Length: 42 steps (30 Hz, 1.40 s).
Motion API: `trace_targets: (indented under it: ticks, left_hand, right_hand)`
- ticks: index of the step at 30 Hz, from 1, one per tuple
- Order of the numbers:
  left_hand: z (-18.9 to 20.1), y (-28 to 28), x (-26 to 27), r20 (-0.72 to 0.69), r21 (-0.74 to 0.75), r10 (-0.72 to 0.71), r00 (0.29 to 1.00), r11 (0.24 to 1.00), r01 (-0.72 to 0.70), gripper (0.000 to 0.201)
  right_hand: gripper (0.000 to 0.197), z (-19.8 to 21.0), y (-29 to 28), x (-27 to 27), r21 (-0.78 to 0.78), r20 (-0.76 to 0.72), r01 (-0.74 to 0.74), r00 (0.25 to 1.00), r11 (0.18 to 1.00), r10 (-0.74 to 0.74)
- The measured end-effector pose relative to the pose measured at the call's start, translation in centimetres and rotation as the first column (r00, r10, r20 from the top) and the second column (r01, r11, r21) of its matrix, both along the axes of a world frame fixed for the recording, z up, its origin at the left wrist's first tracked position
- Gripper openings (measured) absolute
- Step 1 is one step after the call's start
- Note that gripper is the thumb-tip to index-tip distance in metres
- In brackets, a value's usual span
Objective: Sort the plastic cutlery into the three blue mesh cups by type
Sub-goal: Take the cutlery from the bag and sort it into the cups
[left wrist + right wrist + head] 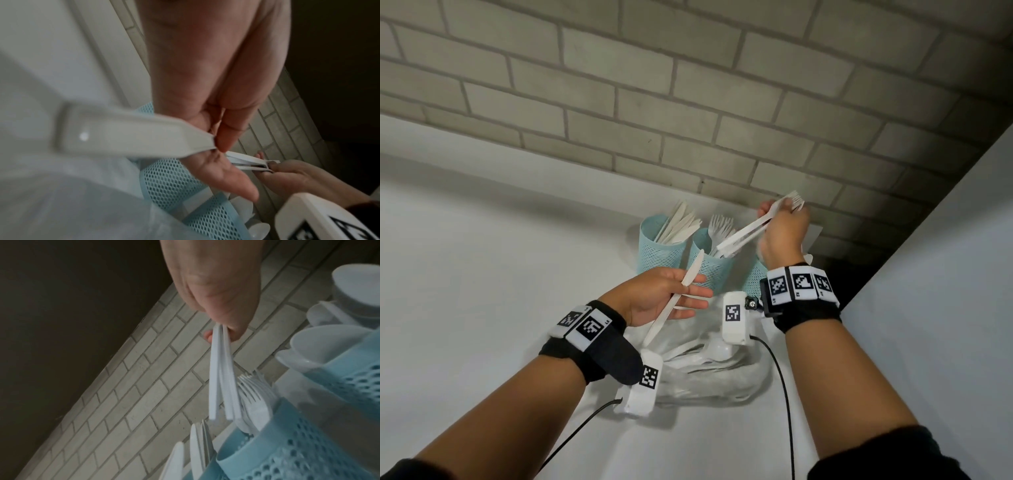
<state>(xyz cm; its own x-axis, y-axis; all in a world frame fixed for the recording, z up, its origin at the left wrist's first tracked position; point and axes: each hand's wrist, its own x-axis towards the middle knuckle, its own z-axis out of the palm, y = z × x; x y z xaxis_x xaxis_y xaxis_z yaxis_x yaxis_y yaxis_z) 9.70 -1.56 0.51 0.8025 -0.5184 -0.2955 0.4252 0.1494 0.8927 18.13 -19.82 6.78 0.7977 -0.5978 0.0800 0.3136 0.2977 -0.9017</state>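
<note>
Forks (753,229) are pinched by the right hand (784,233) above the middle cup (709,270); handles should be lowered first. A knife (681,294) is held in the left hand's (657,294) fingers, before the cups.

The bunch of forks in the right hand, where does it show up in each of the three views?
Head view: the forks slant right of centre, above the middle cup.
Left wrist view: lower right, forks pinched in the right hand.
Right wrist view: centre, forks hanging handles-down from the fingers.
Shared landmark: the brick wall, also and.
</note>
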Motion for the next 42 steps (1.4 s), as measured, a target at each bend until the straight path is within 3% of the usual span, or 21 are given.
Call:
trace_targets:
  ticks: [4, 7, 11, 13, 15, 19, 21, 24, 25, 27, 28, 30, 31, 33, 36, 40, 42]
  left_hand:
    - [-0.3, 0.0, 0.2, -0.004, 0.004, 0.040, 0.999, 0.999, -0.040, 0.027]
    - [-0.3, 0.1, 0.3, 0.003, 0.010, 0.050, 0.999, 0.999, -0.050, 0.027]
    - [-0.1, 0.3, 0.5, 0.013, 0.012, 0.068, 0.998, 0.998, -0.068, 0.027]
    - [-0.1, 0.4, 0.5, 0.015, 0.010, 0.076, 0.997, 0.997, -0.076, 0.026]
    - [-0.1, 0.3, 0.4, 0.015, 0.008, 0.081, 0.997, 0.997, -0.081, 0.025]
    - [0.0, 0.2, 0.1, 0.022, 0.018, 0.083, 0.996, 0.996, -0.083, 0.023]
    - [0.1, 0.1, -0.1, 0.037, 0.037, 0.121, 0.992, 0.992, -0.123, 0.023]
    - [0.4, 0.0, -0.2, 0.110, 0.085, 0.202, 0.973, 0.974, -0.212, 0.027]
    - [0.6, -0.1, -0.2, 0.135, 0.091, 0.213, 0.968, 0.970, -0.226, 0.027]
    - [0.9, -0.4, -0.3, 0.169, 0.075, 0.221, 0.961, 0.969, -0.236, 0.027]
    - [1.2, -0.5, -0.4, 0.178, 0.059, 0.227, 0.958, 0.969, -0.240, 0.026]
    - [1.5, -0.6, -0.4, 0.188, 0.032, 0.244, 0.951, 0.966, -0.255, 0.025]
    - [1.6, -0.6, -0.4, 0.194, 0.028, 0.252, 0.948, 0.965, -0.262, 0.025]
    - [1.5, -0.4, -0.5, 0.208, 0.049, 0.259, 0.943, 0.960, -0.275, 0.025]
    - [1.1, 0.1, -0.8, 0.197, 0.110, 0.273, 0.942, 0.948, -0.298, 0.021]
    - [0.3, 0.9, -1.1, 0.156, 0.213, 0.291, 0.944, 0.923, -0.320, 0.013]
    - [0.1, 1.1, -1.3, 0.153, 0.272, 0.244, 0.958, 0.921, -0.279, 0.013]
  right_hand:
    - [0.012, -0.3, 1.2, 1.1, -0.201, 0.151, 0.127, 0.984, 0.971, -0.098]
    - [0.007, -1.9, 2.4, 1.3, -0.370, 0.144, 0.074, 0.989, 0.926, -0.021]
    - [0.012, -3.7, 3.0, 1.2, -0.611, 0.030, -0.004, 0.999, 0.792, 0.028]
    - [0.022, -4.0, 2.9, 1.0, -0.698, 0.045, 0.023, 0.999, 0.715, 0.013]
    - [0.033, -3.9, 2.8, 0.6, -0.799, 0.075, 0.046, 0.997, 0.599, 0.023]
    - [0.033, -4.4, 2.5, 0.3, -0.968, -0.182, -0.191, 0.981, 0.166, 0.065]
    - [0.030, -4.1, 2.4, -0.1, -0.971, -0.210, -0.215, 0.976, 0.107, 0.052]
    - [0.027, -2.6, 2.9, -1.7, -0.987, -0.042, -0.050, 0.997, 0.150, 0.059]
    - [0.026, -1.9, 3.1, -2.4, -0.979, -0.062, -0.082, 0.992, 0.187, 0.114]
    - [0.024, -0.5, 3.8, -3.7, -0.920, -0.245, -0.313, 0.929, 0.236, 0.279]
    - [0.023, -0.1, 4.1, -4.1, -0.878, -0.353, -0.433, 0.874, 0.205, 0.333]
    - [0.017, 0.4, 4.3, -4.2, -0.826, -0.456, -0.543, 0.801, 0.150, 0.387]
    - [0.014, 0.5, 4.3, -4.2, -0.818, -0.439, -0.544, 0.800, 0.185, 0.410]
    - [0.013, 0.8, 4.2, -3.9, -0.822, -0.327, -0.463, 0.860, 0.331, 0.391]
    - [0.014, 1.7, 4.0, -3.3, -0.812, -0.092, -0.211, 0.967, 0.544, 0.238]
    - [0.013, 2.5, 4.1, -2.8, -0.744, 0.100, 0.019, 0.992, 0.668, 0.083]
    - [0.013, 2.5, 4.6, -2.7, -0.721, 0.186, 0.114, 0.982, 0.683, 0.032]
